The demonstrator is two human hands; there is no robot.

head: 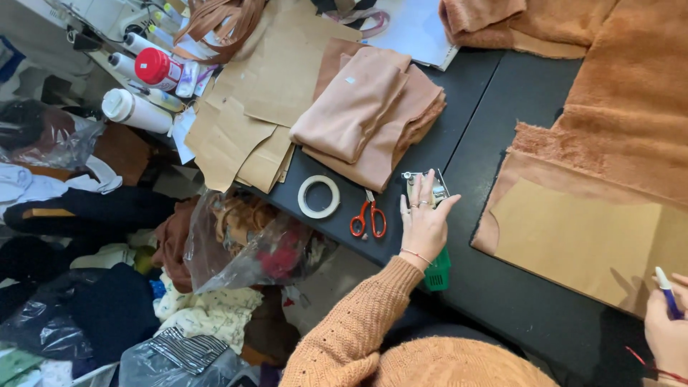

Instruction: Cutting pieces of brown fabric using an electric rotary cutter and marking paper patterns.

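**Left hand on stapler, right hand holding pen**

Dark worktop carries everything. Largest item: orange fleecy fabric at the right, with a tan paper pattern piece lying on its lower part. Folded pink cloth stack sits centre, beside brown paper pieces. Tape roll and red-handled scissors lie near the worktop's front edge, just left of the hand. Left hand rests flat on a green stapler, fingers spread apart over its metal head. Right hand, at the frame's corner, fingers closed around a blue pen over the pattern piece.
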